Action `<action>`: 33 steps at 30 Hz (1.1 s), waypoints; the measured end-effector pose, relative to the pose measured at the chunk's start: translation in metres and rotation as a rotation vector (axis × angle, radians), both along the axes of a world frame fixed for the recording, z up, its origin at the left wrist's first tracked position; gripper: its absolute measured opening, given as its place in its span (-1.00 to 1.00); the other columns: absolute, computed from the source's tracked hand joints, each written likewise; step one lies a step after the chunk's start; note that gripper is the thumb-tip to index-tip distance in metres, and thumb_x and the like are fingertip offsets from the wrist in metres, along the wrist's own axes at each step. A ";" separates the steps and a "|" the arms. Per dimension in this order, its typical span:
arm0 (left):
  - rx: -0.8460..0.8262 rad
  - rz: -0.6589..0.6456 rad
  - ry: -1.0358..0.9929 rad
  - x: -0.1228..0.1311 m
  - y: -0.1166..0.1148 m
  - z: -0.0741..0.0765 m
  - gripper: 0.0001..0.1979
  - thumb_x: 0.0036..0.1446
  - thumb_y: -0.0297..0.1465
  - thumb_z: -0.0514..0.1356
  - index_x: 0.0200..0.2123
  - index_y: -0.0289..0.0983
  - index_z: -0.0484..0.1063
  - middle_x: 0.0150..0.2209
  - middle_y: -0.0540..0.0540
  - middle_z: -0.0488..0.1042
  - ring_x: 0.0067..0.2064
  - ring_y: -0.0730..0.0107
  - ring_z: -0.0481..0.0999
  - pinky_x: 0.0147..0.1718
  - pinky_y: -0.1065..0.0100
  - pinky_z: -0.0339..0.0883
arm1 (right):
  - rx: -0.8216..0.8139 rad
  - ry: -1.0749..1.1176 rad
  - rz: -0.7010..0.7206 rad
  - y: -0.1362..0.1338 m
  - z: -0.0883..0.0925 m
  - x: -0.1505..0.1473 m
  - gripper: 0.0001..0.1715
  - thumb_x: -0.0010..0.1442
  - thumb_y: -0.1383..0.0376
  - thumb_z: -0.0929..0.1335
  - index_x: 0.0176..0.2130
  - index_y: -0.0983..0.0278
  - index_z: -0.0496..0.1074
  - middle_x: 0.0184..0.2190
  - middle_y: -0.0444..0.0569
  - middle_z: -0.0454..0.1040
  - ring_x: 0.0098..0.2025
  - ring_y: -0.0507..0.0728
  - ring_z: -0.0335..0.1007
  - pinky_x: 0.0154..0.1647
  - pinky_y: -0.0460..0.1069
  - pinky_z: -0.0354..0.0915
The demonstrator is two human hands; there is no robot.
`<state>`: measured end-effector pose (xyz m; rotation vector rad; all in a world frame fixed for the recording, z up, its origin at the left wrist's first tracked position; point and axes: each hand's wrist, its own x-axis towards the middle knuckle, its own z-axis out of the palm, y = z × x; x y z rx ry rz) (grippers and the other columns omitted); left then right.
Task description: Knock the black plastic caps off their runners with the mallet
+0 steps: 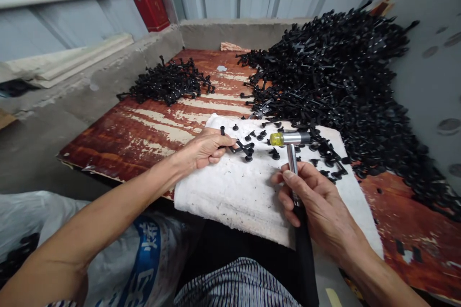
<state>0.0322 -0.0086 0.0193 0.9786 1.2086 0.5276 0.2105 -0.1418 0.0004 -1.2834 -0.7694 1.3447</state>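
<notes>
My left hand [211, 147] pinches a small black jointed linkage [242, 148] above a white cloth. In my right hand [311, 192] is a mallet [291, 140] with a yellow plastic face, a metal head and a black grip, held upright over the cloth. The mallet's head is apart from the linkage, to its right. Around both, small black round-based pieces [275, 154] lie scattered on the white cloth [230, 192]. More black linkages [333, 158] rest at the cloth's right side.
A big heap of black parts [338, 62] covers the table's right and back. A smaller heap [167, 80] sits at the left on the worn red tabletop [108, 129]. A grey panel [432, 72] stands at right. A white plastic sack [158, 259] is below left.
</notes>
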 end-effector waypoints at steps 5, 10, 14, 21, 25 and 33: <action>0.001 0.012 0.004 0.001 0.001 0.000 -0.75 0.14 -0.60 0.17 -0.59 -0.42 0.38 -0.78 0.13 0.13 -0.79 0.75 -0.02 -0.82 0.60 -0.22 | 0.012 0.003 0.003 0.001 -0.001 0.001 -0.65 0.05 0.06 0.45 -0.37 0.22 0.29 -0.45 -0.16 0.44 -0.69 -0.11 0.09 -0.82 -0.20 0.03; 0.004 0.025 0.015 0.004 -0.001 0.004 -0.75 0.14 -0.62 0.16 -0.59 -0.41 0.37 -0.78 0.12 0.15 -0.80 0.75 -0.01 -0.82 0.59 -0.21 | 0.020 0.005 0.005 0.001 -0.001 -0.001 -0.63 0.03 0.06 0.47 -0.38 0.22 0.31 -0.46 -0.17 0.44 -0.70 -0.11 0.09 -0.82 -0.20 0.04; 0.005 0.028 0.028 0.006 -0.002 0.006 -0.74 0.15 -0.62 0.15 -0.59 -0.42 0.36 -0.77 0.12 0.17 -0.80 0.76 -0.01 -0.82 0.59 -0.22 | 0.014 0.005 0.001 0.001 -0.001 0.000 -0.63 0.03 0.06 0.46 -0.38 0.22 0.31 -0.46 -0.16 0.45 -0.70 -0.11 0.09 -0.82 -0.21 0.02; 0.024 0.021 0.052 0.007 -0.002 0.005 -0.76 0.14 -0.62 0.15 -0.58 -0.40 0.35 -0.75 0.13 0.16 -0.79 0.75 0.00 -0.81 0.58 -0.23 | 0.009 -0.028 0.023 0.001 -0.002 0.000 -0.63 0.06 0.04 0.44 -0.38 0.22 0.30 -0.51 -0.18 0.41 -0.72 -0.11 0.07 -0.81 -0.19 0.01; 0.079 0.005 0.096 0.008 -0.003 0.004 -0.77 0.12 -0.61 0.15 -0.57 -0.37 0.34 -0.70 0.08 0.26 -0.78 0.77 -0.02 -0.80 0.56 -0.26 | 0.002 -0.122 0.065 0.001 -0.002 0.003 -0.65 0.12 0.00 0.38 -0.33 0.21 0.31 -0.48 -0.17 0.38 -0.70 -0.09 0.06 -0.81 -0.17 0.03; 0.230 -0.063 0.171 0.005 0.001 0.000 -0.81 0.06 -0.55 0.21 -0.57 -0.29 0.34 -0.80 0.17 0.06 -0.79 0.71 -0.05 -0.77 0.48 -0.27 | 0.525 -1.013 0.125 0.012 0.011 0.020 -0.45 0.27 0.34 0.22 0.24 0.26 0.23 -0.08 0.11 0.49 -0.32 0.12 0.46 -0.28 0.06 0.44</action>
